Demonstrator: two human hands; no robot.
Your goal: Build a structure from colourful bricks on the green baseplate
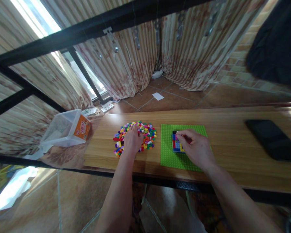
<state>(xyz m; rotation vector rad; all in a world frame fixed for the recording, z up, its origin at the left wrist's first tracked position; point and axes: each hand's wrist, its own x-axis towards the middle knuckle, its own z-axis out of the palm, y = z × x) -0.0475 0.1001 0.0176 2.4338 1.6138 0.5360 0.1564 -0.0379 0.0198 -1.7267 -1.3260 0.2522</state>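
Note:
A loose pile of small multicoloured toy bricks (150, 133) lies on the wooden table. My left hand (133, 139) is over the middle of this pile, fingers stretched forward among the bricks, with nothing visibly held. To the right lies a green studded baseplate (167, 155). On it stands a low block of joined bricks (176, 146), blue, red and yellow, with a black brick (174, 132) at its far left corner. My right hand (195, 145) covers the block's right part. Its thumb and fingers are pinched together by that far corner; whatever they hold is hidden.
A black phone-like slab (274, 139) rests at the table's right. Beyond the left end of the wooden table (99, 145) sits a clear plastic tub (60, 129) with an orange label. A dark metal bar (87, 34) crosses above, before striped curtains (140, 64).

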